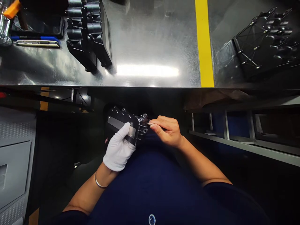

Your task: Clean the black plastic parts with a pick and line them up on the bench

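Note:
My left hand (119,147), in a white glove, grips a black plastic part (122,123) with a grey label strip, held in front of my body below the table edge. My bare right hand (167,129) pinches a small thin blade-like tool (150,124) whose tip touches the part's right end, where several round sockets show. A thin bracelet sits on my left wrist.
A shiny metal table (145,47) with a yellow stripe (203,43) lies ahead. Several black parts (90,34) are stacked at its left. A black tray of parts (264,40) sits at the right. Pens and a tray (35,39) lie at the far left. Grey shelving (246,137) stands right of me.

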### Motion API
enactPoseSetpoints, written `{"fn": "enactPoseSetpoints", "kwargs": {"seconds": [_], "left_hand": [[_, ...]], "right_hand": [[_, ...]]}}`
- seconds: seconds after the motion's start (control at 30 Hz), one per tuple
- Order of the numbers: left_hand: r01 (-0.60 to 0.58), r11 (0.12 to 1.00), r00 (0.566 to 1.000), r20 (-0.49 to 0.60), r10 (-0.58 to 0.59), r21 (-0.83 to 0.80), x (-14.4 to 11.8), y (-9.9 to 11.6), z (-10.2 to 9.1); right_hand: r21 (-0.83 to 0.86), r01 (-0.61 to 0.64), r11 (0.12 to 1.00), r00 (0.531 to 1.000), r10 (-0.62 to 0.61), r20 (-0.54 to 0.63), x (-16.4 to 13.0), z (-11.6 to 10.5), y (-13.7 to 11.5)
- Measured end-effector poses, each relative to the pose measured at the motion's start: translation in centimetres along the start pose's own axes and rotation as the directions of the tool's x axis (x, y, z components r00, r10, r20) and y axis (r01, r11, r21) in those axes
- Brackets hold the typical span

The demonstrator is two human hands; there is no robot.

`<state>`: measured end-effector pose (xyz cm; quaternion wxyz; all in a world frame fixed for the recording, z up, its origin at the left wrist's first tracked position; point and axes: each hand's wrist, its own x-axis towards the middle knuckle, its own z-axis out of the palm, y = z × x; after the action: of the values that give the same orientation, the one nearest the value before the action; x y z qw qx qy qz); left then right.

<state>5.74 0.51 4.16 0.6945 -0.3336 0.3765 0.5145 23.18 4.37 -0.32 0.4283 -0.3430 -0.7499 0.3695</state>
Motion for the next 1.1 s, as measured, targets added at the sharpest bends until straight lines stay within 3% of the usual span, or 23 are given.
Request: {"fn": "enactPoseSetpoints", "kwargs": {"seconds": [0.27,0.43,0.77,0.83,0.97,1.03,1.1], "left_hand": [[-0.055,0.994,0.998,-0.012,0.057,0.095,-0.1,-0.2,0.1],[-0.125,0.978,0.991,-0.025,0.131,0.169,-0.4,-0.4,0.1],[-0.135,0.980,0.991,0.024,0.133,0.148,0.7,0.4,-0.7],[-0.091,0.987,0.996,0.037,0.086,0.131,0.4,0.7,-1.5],[0.016,0.997,0.999,0.032,-0.019,0.076,-0.5,1.5,-2.9],[-0.016,0.997,1.000,0.005,0.016,0.072,-0.4,1.9,-3.2],[-0.068,0.993,0.998,0.007,0.067,0.098,0.2,2.2,-3.3]], "right_hand": [[0.010,-0.063,0.998,0.996,0.062,0.069,0.1,-0.2,0.4],[-0.013,-0.022,1.000,0.999,0.021,-0.040,-0.2,0.5,1.2],[0.050,-0.195,0.980,0.968,0.200,-0.151,-0.9,3.3,2.0],[0.084,-0.291,0.953,0.935,0.302,-0.185,-0.9,3.5,3.0],[0.141,-0.532,0.835,0.769,0.546,-0.332,-1.0,2.4,4.9],[0.139,-0.521,0.842,0.794,0.538,-0.283,-1.1,1.7,4.5],[0.140,-0.441,0.887,0.874,0.459,-0.158,-1.1,1.3,3.0]]}}
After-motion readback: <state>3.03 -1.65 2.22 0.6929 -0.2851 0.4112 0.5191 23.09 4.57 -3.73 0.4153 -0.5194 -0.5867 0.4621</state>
